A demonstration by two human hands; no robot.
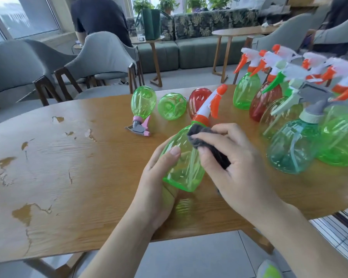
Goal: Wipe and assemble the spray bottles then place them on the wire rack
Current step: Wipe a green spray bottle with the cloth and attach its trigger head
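left hand (159, 177): wrapped around the lower body of a green spray bottle (182, 163), thumb lying across the front, bottle tilted with its base toward the camera and lifted just above the desk (68, 167)

right hand (225, 163): fingers curled round a dark grey cloth (207, 143), pressing it against the shoulder of that same bottle, right under the collar

bottle in hand: it's got its orange and white trigger head (211, 105) on, pointing up and away from the camera

lying on the desk: a green bottle with a pink and grey head (142, 111) on its side, then a headless green bottle (172, 106) beside it, then a red bottle (198, 101) partly hidden behind the held trigger head

right side: a whole crowd of bottles standing upright with heads on, a teal one (293, 147) closest, green and red ones behind, kinda blurry so I can't count them properly

desk surface: wood, finish worn off in patches on the left

background: grey chairs (105, 59), a green sofa (189, 51) with plants along the window, and a person in a dark shirt (97, 17) bent over a small table
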